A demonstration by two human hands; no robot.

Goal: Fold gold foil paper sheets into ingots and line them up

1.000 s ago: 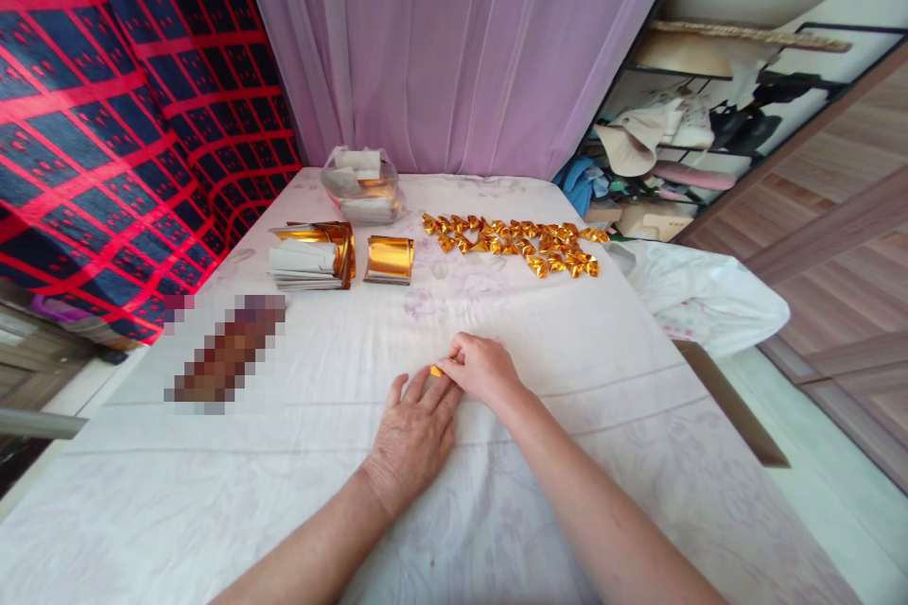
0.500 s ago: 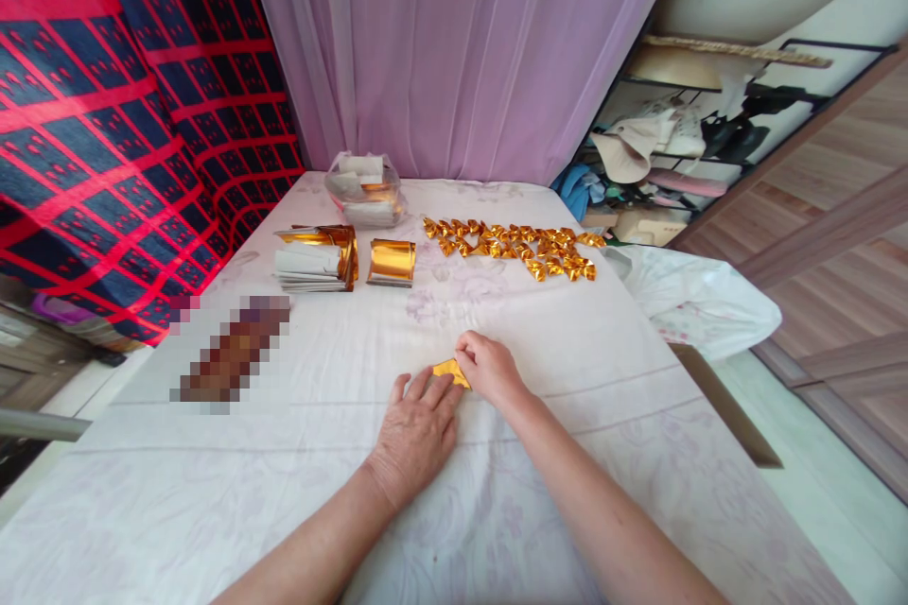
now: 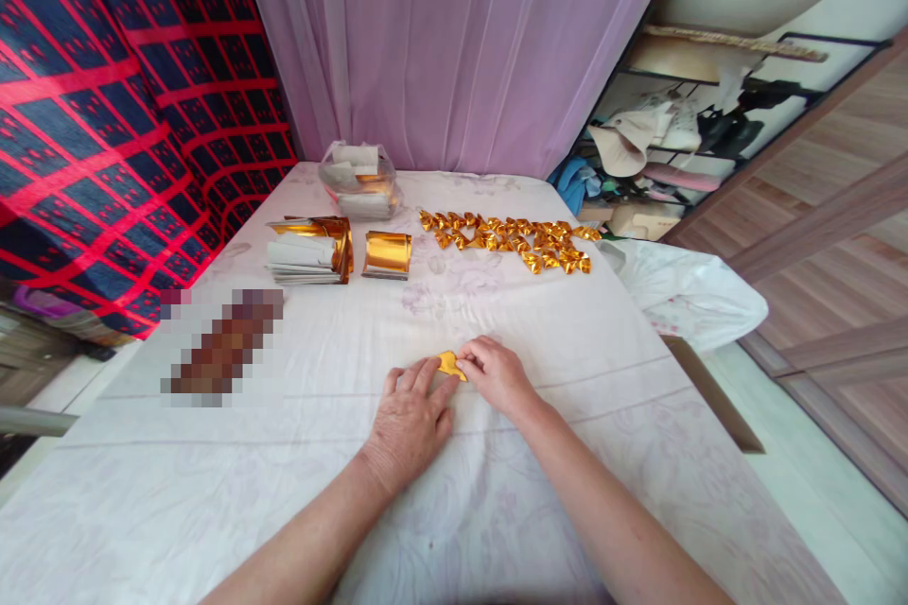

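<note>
A small folded piece of gold foil paper [image 3: 448,364] lies on the cloth-covered table between my hands. My left hand [image 3: 411,416] rests on the table with its fingers outstretched, and the fingertips press the paper's left part. With thumb and bent fingers, my right hand [image 3: 497,373] pinches the right edge of the same paper. Part of the paper is hidden under the fingers. Farther back stand a short stack of gold foil sheets [image 3: 388,252] and a larger fanned stack of foil sheets [image 3: 308,250]. Several folded gold foil pieces [image 3: 511,236] lie in rows at the back right.
A clear plastic bag [image 3: 360,184] with more sheets sits at the table's back edge. Purple curtains [image 3: 454,47] hang behind it. A white plastic bag [image 3: 688,293] and a shelf [image 3: 699,80] of household things are on the right. A pixelated patch covers something at left.
My right hand has shifted its pinch, its fingers now lower along the paper's right edge. The paper's visible shape has narrowed. My left hand stays pressed on it, and the view has shifted slightly.
</note>
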